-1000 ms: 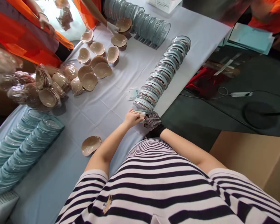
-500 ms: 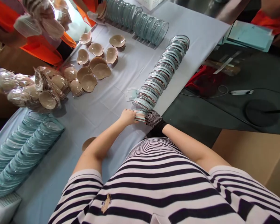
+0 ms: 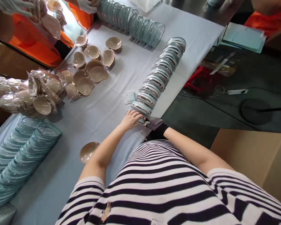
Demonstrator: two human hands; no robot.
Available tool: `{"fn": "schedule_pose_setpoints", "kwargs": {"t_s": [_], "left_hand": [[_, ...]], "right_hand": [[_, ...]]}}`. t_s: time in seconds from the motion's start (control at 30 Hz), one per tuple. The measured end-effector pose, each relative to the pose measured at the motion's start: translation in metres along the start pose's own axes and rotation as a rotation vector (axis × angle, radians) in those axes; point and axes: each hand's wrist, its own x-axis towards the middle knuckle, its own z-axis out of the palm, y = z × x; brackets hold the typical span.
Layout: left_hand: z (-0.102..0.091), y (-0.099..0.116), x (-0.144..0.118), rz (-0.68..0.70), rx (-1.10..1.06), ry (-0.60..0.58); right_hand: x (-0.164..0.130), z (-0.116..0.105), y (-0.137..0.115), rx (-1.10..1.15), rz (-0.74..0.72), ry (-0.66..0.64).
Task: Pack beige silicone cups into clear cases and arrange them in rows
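Observation:
A clear, round plastic case (image 3: 140, 120) is between my hands at the near end of a long row of similar cases (image 3: 158, 76). My bare left hand (image 3: 130, 120) grips it from the left, its fingers laid over the top. On the other side, my right hand (image 3: 155, 123), in a dark dotted glove with bare fingertips, curls its fingers around the case's edge. My fingers hide much of the case. Pale blue and shiny brownish bands show through the row's clear walls. A small printed card (image 3: 129, 97) lies beside the row.
Glossy beige bra cups (image 3: 98, 74) lie across the table (image 3: 103, 106), one cup (image 3: 89, 152) by my left forearm. Bagged cups (image 3: 42, 104), stacked clear trays (image 3: 29, 156) and more clear cases (image 3: 147, 31) stand around. Co-workers' gloved hands (image 3: 21, 7) show at upper left.
My left fingers have moved from the case's side to over its top. My right hand has shifted slightly and stays on the edge. The view has shifted, uncovering more of the loose cup.

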Motion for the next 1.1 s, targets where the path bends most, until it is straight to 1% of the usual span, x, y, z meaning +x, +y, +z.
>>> {"fn": "schedule_pose_setpoints", "kwargs": {"t_s": [0.03,0.1,0.17,0.2,0.23,0.3,0.37,0.43,0.57,0.63,0.7,0.77,0.87,1.0,1.1], "left_hand": [[-0.002,-0.004,0.003,0.029,0.01,-0.008],[-0.004,-0.01,0.007,0.053,0.025,-0.008],[-0.002,-0.01,0.008,-0.013,0.028,0.014],[0.0,-0.008,0.008,-0.079,0.023,0.027],[0.002,-0.006,0.008,-0.155,0.017,0.039],[0.006,-0.001,0.008,-0.264,-0.001,0.045],[0.009,0.004,0.009,-0.27,-0.02,0.039],[0.011,0.01,0.011,-0.238,-0.032,0.05],[0.018,0.028,0.015,-0.256,-0.06,0.088],[0.023,0.041,0.016,-0.282,-0.085,0.096],[0.026,0.052,0.017,-0.292,-0.108,0.095],[0.026,0.058,0.018,-0.287,-0.12,0.095],[0.027,0.055,0.02,-0.25,-0.127,0.13],[0.033,0.046,0.023,-0.23,-0.137,0.191],[0.039,0.049,0.028,-0.243,-0.15,0.222]], "right_hand": [[0.004,-0.012,0.002,0.004,-0.015,0.068],[0.02,-0.041,0.009,-0.008,-0.034,0.269],[0.047,-0.073,0.02,-0.056,-0.003,0.467],[0.062,-0.088,0.026,-0.088,0.035,0.524],[0.078,-0.102,0.032,-0.116,0.079,0.553],[0.108,-0.126,0.043,-0.15,0.172,0.547],[0.131,-0.141,0.051,-0.168,0.243,0.491],[0.147,-0.147,0.054,-0.216,0.25,0.437],[0.16,-0.142,0.054,-0.374,0.097,0.374],[0.162,-0.141,0.055,-0.391,0.04,0.341],[0.164,-0.145,0.057,-0.371,0.032,0.339],[0.167,-0.152,0.058,-0.359,0.054,0.357],[0.174,-0.161,0.057,-0.385,0.106,0.362],[0.183,-0.166,0.053,-0.422,0.178,0.337],[0.186,-0.166,0.055,-0.433,0.181,0.309]]}}
